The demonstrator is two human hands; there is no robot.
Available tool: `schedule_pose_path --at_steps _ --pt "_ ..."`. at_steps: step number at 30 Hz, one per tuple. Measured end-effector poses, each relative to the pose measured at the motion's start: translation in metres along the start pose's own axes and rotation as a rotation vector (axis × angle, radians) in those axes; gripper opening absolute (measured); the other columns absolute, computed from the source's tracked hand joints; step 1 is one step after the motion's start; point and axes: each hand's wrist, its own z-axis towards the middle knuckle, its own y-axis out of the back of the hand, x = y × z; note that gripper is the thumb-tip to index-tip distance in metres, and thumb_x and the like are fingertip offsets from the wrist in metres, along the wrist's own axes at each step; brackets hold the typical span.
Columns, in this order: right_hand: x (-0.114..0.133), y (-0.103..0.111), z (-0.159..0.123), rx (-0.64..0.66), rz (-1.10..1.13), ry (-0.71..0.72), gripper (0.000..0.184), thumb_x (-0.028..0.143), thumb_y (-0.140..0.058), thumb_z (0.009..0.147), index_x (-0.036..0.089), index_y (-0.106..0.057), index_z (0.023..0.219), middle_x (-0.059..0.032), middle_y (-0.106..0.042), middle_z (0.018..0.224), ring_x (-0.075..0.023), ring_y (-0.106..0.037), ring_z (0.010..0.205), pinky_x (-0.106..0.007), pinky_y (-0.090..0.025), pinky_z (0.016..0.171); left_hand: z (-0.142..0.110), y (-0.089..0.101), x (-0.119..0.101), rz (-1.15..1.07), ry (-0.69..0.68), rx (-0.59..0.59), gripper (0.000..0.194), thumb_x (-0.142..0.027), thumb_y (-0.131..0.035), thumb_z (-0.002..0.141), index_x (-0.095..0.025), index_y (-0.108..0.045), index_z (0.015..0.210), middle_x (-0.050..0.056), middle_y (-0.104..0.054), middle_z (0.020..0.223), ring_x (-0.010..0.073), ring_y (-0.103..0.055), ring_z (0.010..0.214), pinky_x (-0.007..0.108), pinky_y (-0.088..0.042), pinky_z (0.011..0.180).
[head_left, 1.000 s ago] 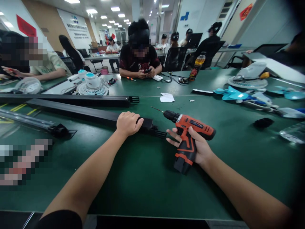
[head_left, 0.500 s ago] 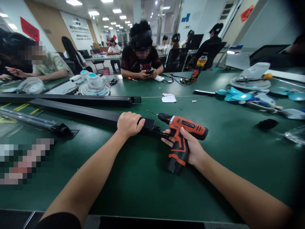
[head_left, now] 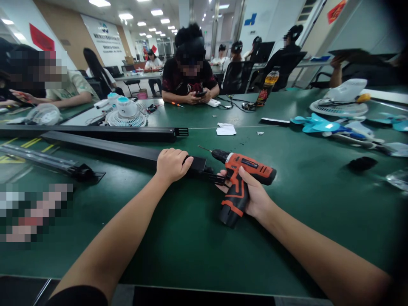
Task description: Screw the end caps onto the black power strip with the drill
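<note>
Orange-and-black pistol-shaped drill (head_left: 235, 191) fills our right hand (head_left: 259, 199); our left hand (head_left: 172, 165) wraps a long black rectangular bar (head_left: 127, 151) near its pronged end, probably steadying it, well inside the green table's (head_left: 178, 238) front edge.

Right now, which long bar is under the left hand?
The middle black bar, its pronged end by the cordless drill; the left hand grips it. The farther bar and nearer bar are untouched.

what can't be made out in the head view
Head view:
- fingertips of left hand: hidden by its knuckles
- palm of right hand: behind orange-and-black cordless drill
- left end of rear long black bar: cut by left edge
- clear plastic object: cut by right edge
- screen of dark phone: too small
</note>
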Motion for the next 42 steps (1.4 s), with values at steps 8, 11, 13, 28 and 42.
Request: schedule_pose_path --at_steps 8,11,13,28,42 --pt "0.005 0.001 0.002 0.003 -0.011 0.004 0.054 0.055 -0.114 0.090 0.033 -0.086 0.131 -0.0034 -0.098 0.105 -0.0400 -0.093 0.132 -0.070 -0.069 0.132 -0.041 -0.007 -0.058 -0.561 0.519 -0.546 0.055 -0.065 -0.065 0.119 -0.032 -0.059 0.163 0.020 -0.057 0.179 0.0439 -0.045 0.179 0.071 -0.033 0.153" --pt "0.007 -0.001 0.001 0.006 -0.015 0.006 0.057 0.057 -0.113 0.090 0.033 -0.087 0.135 -0.0045 -0.098 0.108 -0.0411 -0.092 0.134 -0.071 -0.069 0.132 -0.063 0.000 -0.098 -1.185 0.936 -0.417 0.047 -0.056 -0.070 0.121 -0.037 -0.052 0.161 0.014 -0.064 0.164 0.0345 -0.063 0.166 0.059 -0.048 0.150" --pt "0.008 -0.002 -0.001 0.005 -0.016 0.009 0.057 0.057 -0.113 0.091 0.032 -0.087 0.135 -0.0051 -0.098 0.108 -0.0412 -0.092 0.134 -0.071 -0.068 0.133 -0.070 0.008 -0.114 -1.503 1.182 -0.306 0.042 -0.049 -0.072 0.122 -0.034 -0.056 0.157 0.015 -0.070 0.160 0.0312 -0.069 0.165 0.052 -0.052 0.150" --pt "0.012 0.000 -0.014 0.034 -0.029 -0.030 0.053 0.058 -0.114 0.092 0.030 -0.088 0.129 -0.0069 -0.098 0.110 -0.0409 -0.092 0.134 -0.074 -0.064 0.138 -0.044 0.009 -0.052 -1.942 1.197 -0.364 0.039 -0.055 -0.074 0.124 -0.026 -0.081 0.149 0.012 -0.091 0.151 0.0262 -0.085 0.149 0.047 -0.065 0.142" --pt "0.035 0.031 -0.022 0.039 -0.051 -0.007 0.049 0.065 -0.112 0.094 0.030 -0.090 0.120 -0.0070 -0.098 0.115 -0.0393 -0.094 0.130 -0.065 -0.059 0.148 -0.051 0.006 -0.041 -2.012 1.134 -0.423 0.077 -0.070 -0.076 0.119 -0.035 -0.056 0.184 0.014 -0.089 0.152 0.0327 -0.084 0.153 0.064 -0.061 0.144"
